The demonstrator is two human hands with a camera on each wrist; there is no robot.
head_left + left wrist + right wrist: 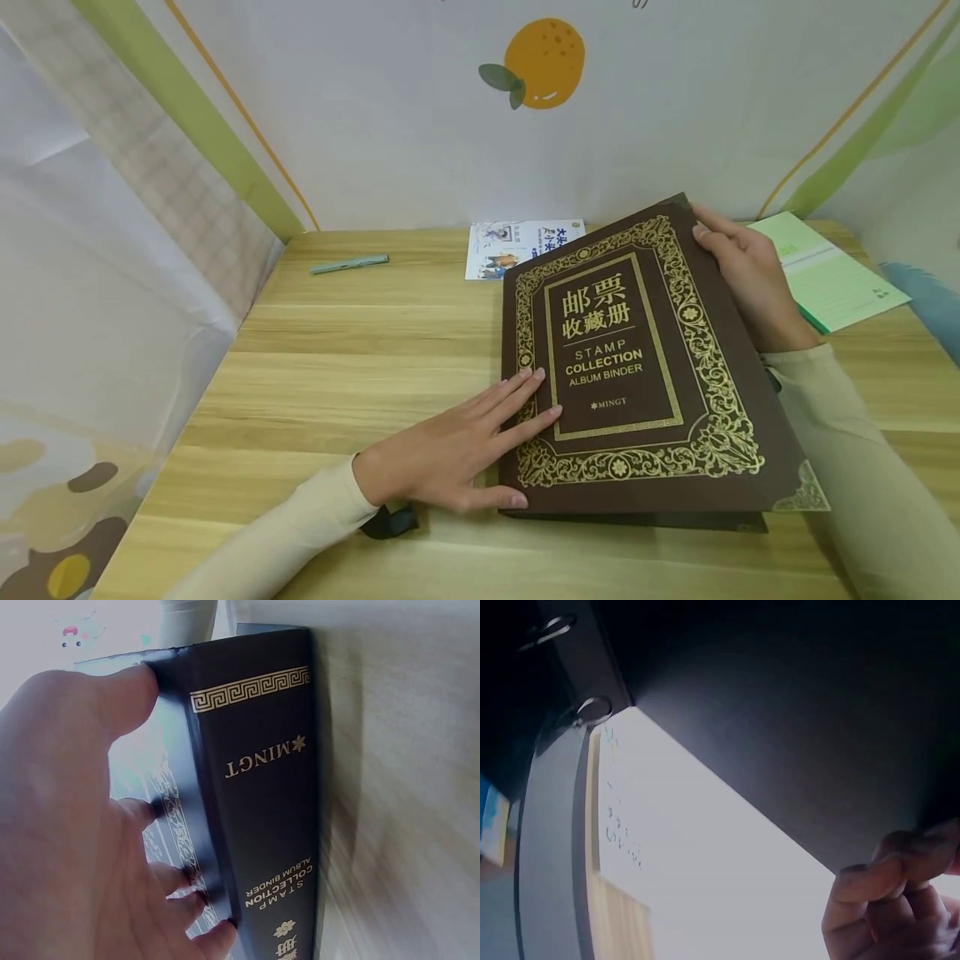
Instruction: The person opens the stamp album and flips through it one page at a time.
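Observation:
A dark brown stamp album binder point(637, 367) with gold ornament and lettering lies on the wooden table point(360, 367). My left hand point(457, 450) rests flat on its front cover near the spine, fingers straight, thumb along the spine's lower edge. The left wrist view shows the spine point(262, 787) close up beside that left hand point(67, 825). My right hand point(750, 267) grips the cover's far right edge, which is raised off the pages. From the right wrist view I see the cover's dark underside point(795, 712), the metal binder rings point(592, 711) and my curled fingers point(885, 900) on the edge.
A grey-green pen point(349, 264) lies at the back left of the table. A small illustrated booklet point(517, 246) sits behind the album, and a green notebook point(832, 279) lies at the back right. Printed backdrop panels enclose the table on three sides.

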